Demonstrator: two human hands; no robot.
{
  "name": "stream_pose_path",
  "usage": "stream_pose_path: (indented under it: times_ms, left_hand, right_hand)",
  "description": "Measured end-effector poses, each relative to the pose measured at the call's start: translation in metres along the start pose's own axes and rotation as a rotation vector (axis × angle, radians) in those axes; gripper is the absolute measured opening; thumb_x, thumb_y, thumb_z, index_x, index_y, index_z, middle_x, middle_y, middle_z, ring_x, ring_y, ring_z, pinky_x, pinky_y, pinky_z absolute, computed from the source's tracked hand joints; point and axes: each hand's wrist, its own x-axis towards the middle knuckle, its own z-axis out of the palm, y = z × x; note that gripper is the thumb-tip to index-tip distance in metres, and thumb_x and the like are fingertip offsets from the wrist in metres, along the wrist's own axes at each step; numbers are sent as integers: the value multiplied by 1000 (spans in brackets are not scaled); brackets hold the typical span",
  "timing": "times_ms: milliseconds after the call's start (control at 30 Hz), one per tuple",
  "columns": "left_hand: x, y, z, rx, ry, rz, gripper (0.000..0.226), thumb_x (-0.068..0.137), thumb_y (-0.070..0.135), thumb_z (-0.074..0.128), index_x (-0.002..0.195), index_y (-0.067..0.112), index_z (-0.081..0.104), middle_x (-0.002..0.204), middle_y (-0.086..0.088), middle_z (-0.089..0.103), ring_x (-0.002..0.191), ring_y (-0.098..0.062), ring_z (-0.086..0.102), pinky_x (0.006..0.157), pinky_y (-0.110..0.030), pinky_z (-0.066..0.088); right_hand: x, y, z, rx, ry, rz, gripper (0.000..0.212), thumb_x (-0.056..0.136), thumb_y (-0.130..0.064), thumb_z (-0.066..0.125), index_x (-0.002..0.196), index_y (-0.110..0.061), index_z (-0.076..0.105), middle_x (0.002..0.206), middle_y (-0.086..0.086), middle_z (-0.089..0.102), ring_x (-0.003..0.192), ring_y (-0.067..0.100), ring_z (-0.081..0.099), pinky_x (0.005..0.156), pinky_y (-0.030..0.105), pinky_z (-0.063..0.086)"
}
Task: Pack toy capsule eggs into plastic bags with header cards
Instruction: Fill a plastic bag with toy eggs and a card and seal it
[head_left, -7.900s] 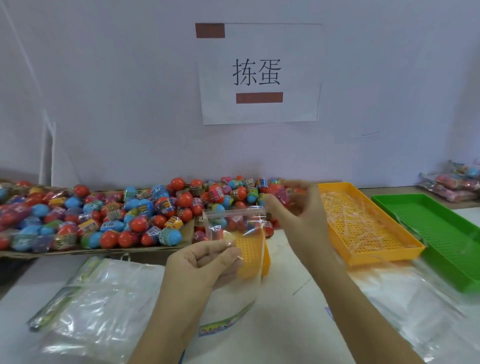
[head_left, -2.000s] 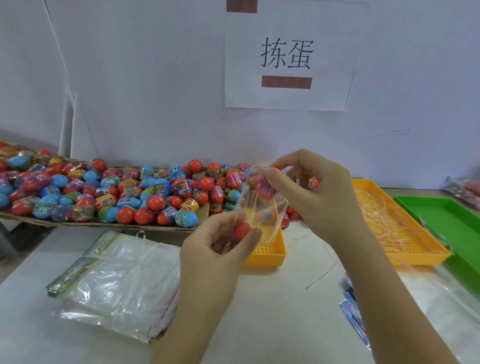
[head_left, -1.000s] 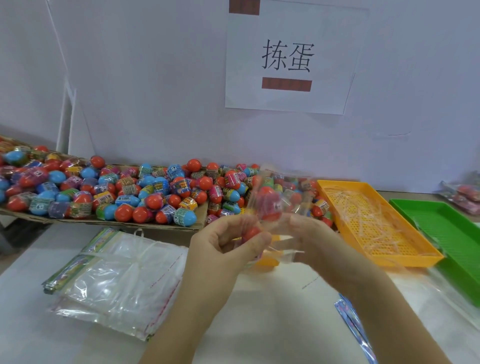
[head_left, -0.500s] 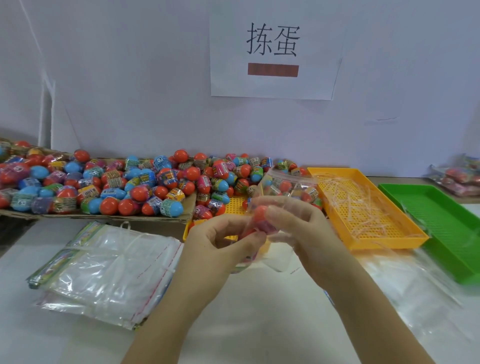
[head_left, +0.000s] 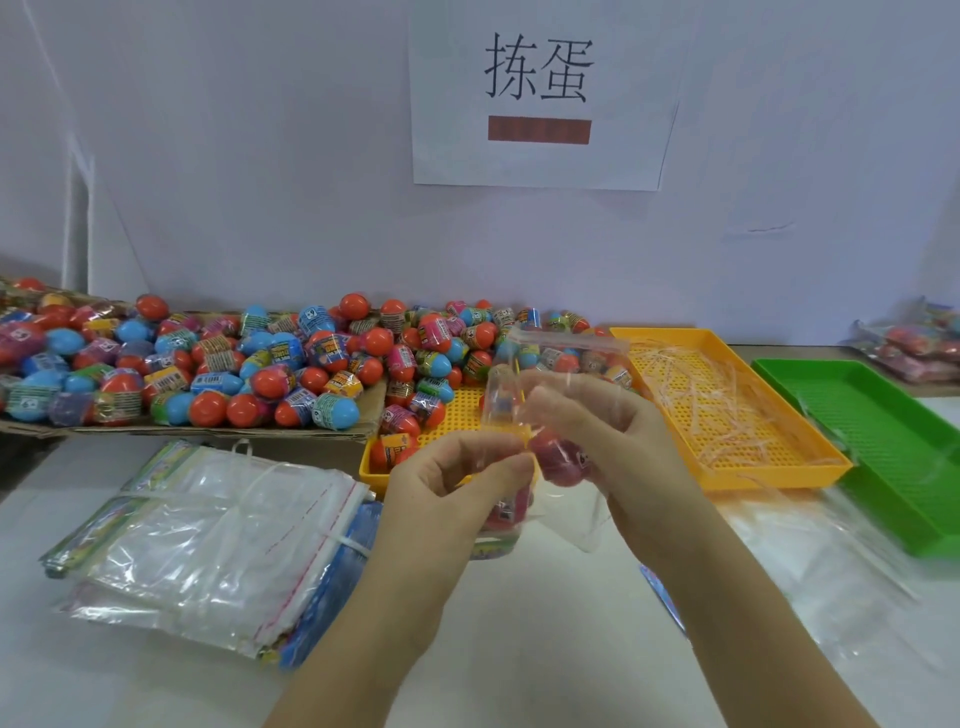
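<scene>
Thumb and forefinger of the left hand pinch the side of a clear plastic bag, while the right hand curls round a red capsule egg at the bag's middle, with 1 more egg lower down above the header card. Just behind the hands a small yellow tray holds a few eggs, and beyond it a heap of loose eggs lies on flat cardboard against the wall. On the white table, a banded bundle of empty bags lies to the left, an orange tray of clear strips and a green tray to the right.
</scene>
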Motion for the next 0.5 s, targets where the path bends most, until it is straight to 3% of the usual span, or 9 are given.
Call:
stream_pose_path:
  times_ms: [67,167,267,400,500]
  left_hand:
    - [1,0,-1,-7,26,6,32,50,42,74,81,33,76,91,3,75,97,-27,69,75,-37,58]
    - [1,1,-2,0,35,-19,24,60,34,77,83,31,76,96,-1,75,100,-29,67,83,-45,58]
    - [0,3,-1,-5,13,-33,14,71,25,78,82,32,76,89,1,76,91,-25,71,74,-38,59]
    - [-4,6,1,-26,-52,-22,43,43,48,78,84,33,77,86,2,77,82,-19,74,62,-24,58]
    - [-3,7,2,-23,-9,-5,36,43,47,76,76,34,78,80,-1,77,75,-18,74,60,-24,57]
  right_hand:
    - [0,-3,-4,-24,-29,21,29,63,-42,82,83,-20,77,73,2,70,58,11,61,51,21,48]
    - [0,-4,-5,-60,0,-12,18,59,-37,79,65,-20,75,60,0,67,52,12,60,51,23,48]
    - [0,-2,-3,-55,34,-60,14,63,-30,74,58,-17,72,55,2,65,48,12,59,46,19,46]
    - [-1,3,3,-65,104,-125,15,68,-21,75,60,-10,68,56,6,61,46,8,52,44,18,43]
    - [-2,4,6,-48,72,-91,24,64,-37,73,79,-18,74,69,5,67,51,10,56,47,22,48]
